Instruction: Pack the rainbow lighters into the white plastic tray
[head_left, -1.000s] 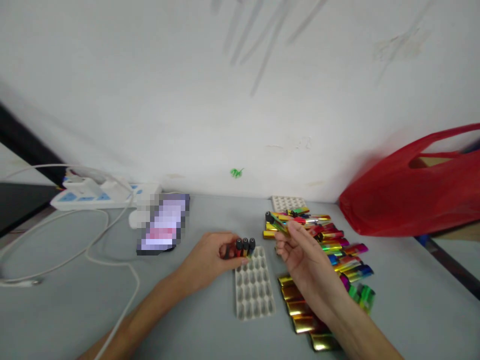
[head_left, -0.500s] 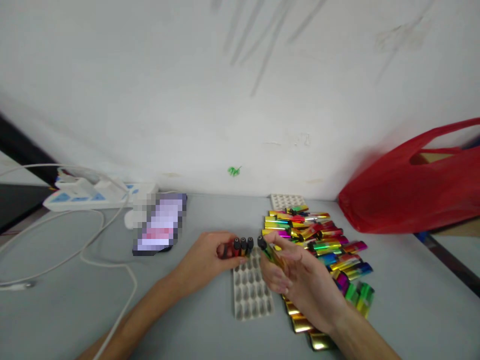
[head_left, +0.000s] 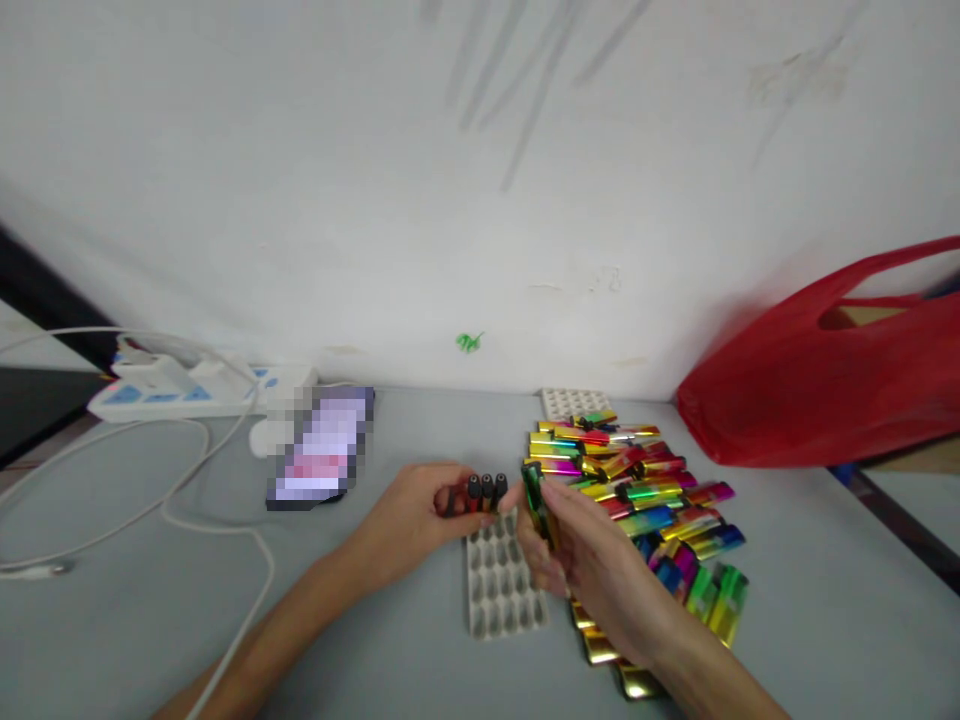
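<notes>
Several black-topped lighters stand side by side in my left hand, its fingers closed round them above the back of a pale tray. That tray has rows of slots and lies on the table. My right hand grips a single green and gold lighter, tilted, just right of the row in my left hand. Close behind and beneath my right hand spreads a pile of shiny coloured lighters.
A second slotted tray lies by the wall behind the pile. To the right stands a red bag. On the left are a phone, a white power strip and a loose white cable.
The lighter in my right hand has turned, so more of its green side faces me. My right fingers have shifted round it. My left hand has stayed in place.
</notes>
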